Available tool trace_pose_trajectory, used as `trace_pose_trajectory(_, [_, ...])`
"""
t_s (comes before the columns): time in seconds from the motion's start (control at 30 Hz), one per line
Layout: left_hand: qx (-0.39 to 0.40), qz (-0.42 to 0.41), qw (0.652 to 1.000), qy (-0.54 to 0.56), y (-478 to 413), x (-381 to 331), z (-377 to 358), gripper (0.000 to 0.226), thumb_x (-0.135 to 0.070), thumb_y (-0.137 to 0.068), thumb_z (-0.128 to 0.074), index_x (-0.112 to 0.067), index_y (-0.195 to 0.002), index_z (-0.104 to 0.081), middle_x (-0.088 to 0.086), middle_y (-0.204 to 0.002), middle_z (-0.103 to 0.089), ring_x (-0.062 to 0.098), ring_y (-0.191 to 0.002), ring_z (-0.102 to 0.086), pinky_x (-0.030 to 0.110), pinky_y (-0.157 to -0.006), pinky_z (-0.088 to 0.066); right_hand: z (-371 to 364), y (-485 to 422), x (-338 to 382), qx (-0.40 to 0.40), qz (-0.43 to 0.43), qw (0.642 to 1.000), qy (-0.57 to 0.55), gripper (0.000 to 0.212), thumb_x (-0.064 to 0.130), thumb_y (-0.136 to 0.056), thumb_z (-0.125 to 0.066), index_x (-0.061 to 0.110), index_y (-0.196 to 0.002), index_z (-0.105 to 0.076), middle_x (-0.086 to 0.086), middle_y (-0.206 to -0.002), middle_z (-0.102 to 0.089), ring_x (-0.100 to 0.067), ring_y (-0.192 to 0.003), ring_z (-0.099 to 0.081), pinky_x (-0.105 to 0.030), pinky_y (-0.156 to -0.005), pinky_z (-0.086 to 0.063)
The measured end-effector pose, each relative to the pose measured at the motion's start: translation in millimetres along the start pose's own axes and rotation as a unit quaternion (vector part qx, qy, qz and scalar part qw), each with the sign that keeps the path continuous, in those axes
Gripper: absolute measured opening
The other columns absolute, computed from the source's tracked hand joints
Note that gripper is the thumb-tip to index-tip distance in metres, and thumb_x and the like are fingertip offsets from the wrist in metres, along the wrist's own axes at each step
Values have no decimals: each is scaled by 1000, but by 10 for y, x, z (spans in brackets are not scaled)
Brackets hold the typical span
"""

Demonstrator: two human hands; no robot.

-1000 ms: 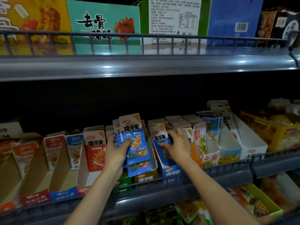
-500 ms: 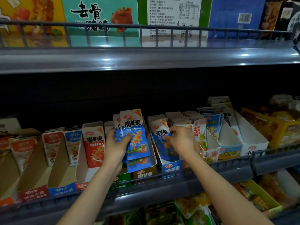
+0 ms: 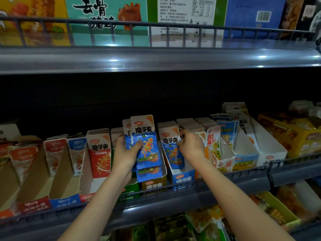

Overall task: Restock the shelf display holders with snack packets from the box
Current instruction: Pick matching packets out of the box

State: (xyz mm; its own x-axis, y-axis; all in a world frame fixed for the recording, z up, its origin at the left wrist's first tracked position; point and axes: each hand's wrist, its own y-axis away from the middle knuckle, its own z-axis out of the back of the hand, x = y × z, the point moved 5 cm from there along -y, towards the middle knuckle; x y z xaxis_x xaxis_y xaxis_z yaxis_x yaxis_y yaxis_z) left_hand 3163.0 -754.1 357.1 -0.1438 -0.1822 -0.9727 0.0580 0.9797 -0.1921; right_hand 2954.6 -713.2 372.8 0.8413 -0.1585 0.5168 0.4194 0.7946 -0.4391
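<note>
Left hand [image 3: 127,152] grips stack of blue packets [image 3: 147,148], thumb across the front, fingers wrapped behind. Stack is upright and raised over the brown holder [image 3: 153,184], lower end at that holder's front lip. Right hand [image 3: 191,145] is just to the right, apart from the left hand. Its fingers are curled and pinch the top right corner of the front packet [image 3: 171,150], which stands in the blue holder [image 3: 182,179]. More packets sit packed in a row behind that one. Left of the left hand, red packets [image 3: 99,153] stand in a red-fronted holder [image 3: 86,197]. Right of the right hand is a yellow-green packet [image 3: 213,141] in the next holder. All holders sit side by side on the middle shelf [image 3: 225,191] behind a wire rail. Upper shelf [image 3: 156,58] above carries big cartons, among them a teal carton [image 3: 107,18]. Goods on the shelf below are dim and cannot be made out.
</note>
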Motion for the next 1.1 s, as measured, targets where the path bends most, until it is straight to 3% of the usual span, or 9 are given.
trace_pose_trajectory(0.13, [1, -6, 1000, -9, 30, -47, -29, 39, -12, -87, -67, -13, -122, -49, 9, -109, -66, 28, -94, -67, 52, -85, -54, -36, 44, -40, -7, 12, 1000, -20, 27, 10, -90, -57, 9, -117, -56, -13, -96, -67, -29, -91, -62, -32, -66, -43])
trace_pose_trajectory(0.2, [4, -6, 1000, -23, 33, -49, -44, 51, -18, -85, -69, -12, -130, -45, 11, -118, -63, 29, -95, -66, 54, -82, -54, -41, 87, -53, -3, 16, 999, -38, 35, 7, -88, -58, 11, -122, -55, -9, -98, -68, -26, -91, -63, -33, -71, -48])
trace_pose_trajectory(0.3, [10, -18, 999, -33, 41, -68, -109, 39, -15, -87, -67, -14, -121, -48, 10, -106, -65, 22, -76, -63, 54, -69, -51, 1, 156, -117, -1, 11, 990, -137, 39, 6, -89, -57, 12, -128, -54, -5, -105, -66, -20, -94, -63, -33, -79, -52])
trace_pose_trajectory(0.43, [17, -13, 1000, -18, 16, -101, -274, 31, -15, -86, -68, -19, -110, -49, 11, -110, -66, 27, -92, -67, 50, -83, -55, 7, 166, -228, 52, -21, 968, -246, 25, 20, -94, -57, 14, -118, -60, -1, -98, -66, -17, -95, -64, -37, -85, -54])
trace_pose_trajectory(0.6, [24, -24, 999, 11, -73, -201, -558, 28, -10, -87, -66, -14, -110, -49, 7, -102, -66, 24, -90, -66, 42, -80, -55, 105, 149, -175, 84, -44, 896, -434, 22, 21, -101, -42, 13, -110, -60, -1, -96, -66, -9, -87, -64, -20, -69, -55])
trace_pose_trajectory(0.77, [55, -62, 996, 28, -141, -291, -819, 28, -6, -87, -64, -18, -108, -50, 2, -99, -66, 14, -85, -66, 28, -75, -56, 216, 2, -160, 36, 23, 948, -316, 24, 9, -89, -63, 13, -112, -63, 3, -99, -66, -13, -94, -63, -28, -81, -54])
trace_pose_trajectory(0.83, [75, -57, 996, 9, -131, -204, -881, 24, -7, -88, -63, -21, -104, -52, 4, -103, -66, 17, -90, -66, 31, -79, -56, 195, -21, -203, 19, 13, 963, -270, 24, 11, -85, -68, 16, -107, -65, 6, -93, -65, -12, -91, -63, -34, -84, -54])
trace_pose_trajectory(0.97, [93, -27, 994, -46, -127, -33, -937, 13, -11, -90, -62, -15, -101, -56, 14, -111, -66, 25, -94, -65, 40, -84, -54, 146, 41, -304, -19, 17, 987, -157, 22, 21, -82, -72, 19, -104, -68, 11, -88, -60, -11, -87, -59, -32, -79, -50])
trace_pose_trajectory(1.1, [69, 28, 997, -9, -98, 40, -1033, 27, -16, -88, -66, -5, -108, -53, 14, -107, -67, 27, -92, -67, 41, -79, -56, 145, 37, -327, -42, 4, 984, -172, 18, 21, -80, -73, 18, -96, -67, 7, -88, -58, -16, -88, -58, -37, -79, -48])
